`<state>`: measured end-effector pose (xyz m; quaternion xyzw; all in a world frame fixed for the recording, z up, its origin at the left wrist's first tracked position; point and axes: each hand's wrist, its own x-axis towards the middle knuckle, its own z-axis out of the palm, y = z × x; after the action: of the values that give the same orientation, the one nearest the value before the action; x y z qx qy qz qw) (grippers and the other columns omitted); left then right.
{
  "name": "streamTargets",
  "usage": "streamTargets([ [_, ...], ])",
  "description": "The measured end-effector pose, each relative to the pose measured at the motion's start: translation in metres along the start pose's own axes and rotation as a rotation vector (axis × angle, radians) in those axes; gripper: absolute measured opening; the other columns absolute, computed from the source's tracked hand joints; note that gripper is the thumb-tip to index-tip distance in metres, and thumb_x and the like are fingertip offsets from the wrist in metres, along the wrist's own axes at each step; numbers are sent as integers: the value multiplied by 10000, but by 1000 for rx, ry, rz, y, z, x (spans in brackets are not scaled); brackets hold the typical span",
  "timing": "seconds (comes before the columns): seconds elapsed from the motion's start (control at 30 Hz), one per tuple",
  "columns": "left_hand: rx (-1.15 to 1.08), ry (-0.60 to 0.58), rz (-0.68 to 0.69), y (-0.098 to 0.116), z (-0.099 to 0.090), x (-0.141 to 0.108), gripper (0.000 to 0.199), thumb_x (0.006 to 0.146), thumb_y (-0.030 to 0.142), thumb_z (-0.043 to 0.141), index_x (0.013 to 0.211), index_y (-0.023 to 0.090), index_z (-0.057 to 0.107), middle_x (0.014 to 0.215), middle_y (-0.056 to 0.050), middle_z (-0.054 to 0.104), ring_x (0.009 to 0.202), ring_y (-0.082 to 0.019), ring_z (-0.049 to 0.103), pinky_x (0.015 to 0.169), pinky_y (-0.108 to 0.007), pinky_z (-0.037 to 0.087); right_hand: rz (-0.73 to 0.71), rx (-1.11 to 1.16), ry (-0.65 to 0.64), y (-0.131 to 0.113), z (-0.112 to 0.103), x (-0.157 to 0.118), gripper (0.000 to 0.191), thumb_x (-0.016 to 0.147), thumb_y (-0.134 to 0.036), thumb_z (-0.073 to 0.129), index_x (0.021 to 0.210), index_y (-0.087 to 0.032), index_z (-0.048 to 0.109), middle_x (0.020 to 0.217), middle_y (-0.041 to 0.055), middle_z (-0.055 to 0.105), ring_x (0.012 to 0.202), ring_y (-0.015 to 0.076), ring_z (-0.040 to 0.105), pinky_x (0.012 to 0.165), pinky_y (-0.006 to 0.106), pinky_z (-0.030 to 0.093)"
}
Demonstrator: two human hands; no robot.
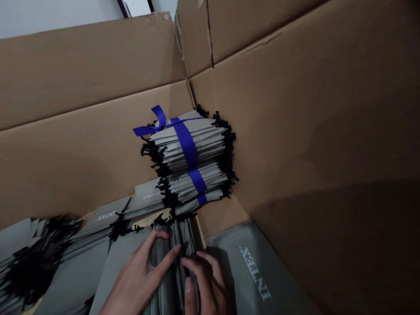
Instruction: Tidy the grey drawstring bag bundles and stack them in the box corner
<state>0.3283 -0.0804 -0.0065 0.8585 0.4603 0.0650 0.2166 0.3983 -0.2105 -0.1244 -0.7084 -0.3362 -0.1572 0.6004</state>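
Observation:
Several grey drawstring bags [166, 280] stand on edge together below the middle of the head view, their black cords at the far end. My left hand [138, 278] grips them from the left, thumb and index finger apart with bag edges between. On their right side, my right hand [208, 282] has its bent fingers closed on the bag edges; its lower part is cut off by the frame. Just beyond both hands rises a tall bundle of folded grey bags [197, 148], bound with a blue ribbon [187, 142] knotted at its upper left.
A large cardboard box [311, 109] encloses everything, with high walls behind and to the right. More stacks of grey bags [88, 249] lie along the left, cords tangled. A flat grey bag [243, 249] with white lettering lies against the right wall.

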Motion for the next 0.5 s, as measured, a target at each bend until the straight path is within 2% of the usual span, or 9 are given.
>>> streamTargets([
  [0.07,40,-25,-45,6,-1,-1,589,922,788,570,1212,285,671,898,-11,820,750,-272,761,772,-367,590,29,28,-47,-7,-4,1,321,1113,-333,449,1253,-278,732,1188,114,803,1044,261,808,811,369,695],
  [0.13,70,-53,-89,10,-3,0,617,906,822,565,1185,278,645,621,51,690,614,-265,687,686,-344,535,21,75,-85,-13,-4,1,337,1120,-356,428,1274,-271,715,1179,113,804,1054,257,811,825,371,700],
  [0.17,77,-63,-111,11,-4,0,612,898,826,572,1161,277,628,543,76,621,586,-267,666,663,-335,507,2,92,-86,-15,-3,0,335,1117,-354,425,1283,-264,701,1152,107,812,1064,263,814,839,382,702],
  [0.3,86,-70,-116,8,-6,4,468,888,703,623,1075,281,540,502,110,550,573,-252,632,631,-305,422,-102,123,-73,-16,5,-9,322,1099,-329,444,1338,-261,649,963,39,853,1074,277,835,958,423,690],
  [0.37,96,-45,-79,4,-5,5,371,872,596,622,1047,290,508,499,131,483,553,-233,577,608,-294,380,-119,145,-79,-15,7,-14,318,1105,-319,445,1355,-270,635,899,7,855,1035,253,848,936,375,692],
  [0.43,74,6,-37,1,-2,5,314,851,528,602,1028,297,483,527,138,440,558,-217,526,602,-288,361,-42,150,-58,-14,8,-18,306,1118,-307,431,1349,-278,630,949,16,859,975,225,852,839,323,693],
  [0.5,3,49,5,-1,-1,4,304,839,510,599,1018,299,470,579,133,439,568,-201,493,603,-284,361,108,133,-49,-15,7,-17,295,1133,-312,417,1326,-292,640,1016,36,851,908,211,842,749,304,675],
])
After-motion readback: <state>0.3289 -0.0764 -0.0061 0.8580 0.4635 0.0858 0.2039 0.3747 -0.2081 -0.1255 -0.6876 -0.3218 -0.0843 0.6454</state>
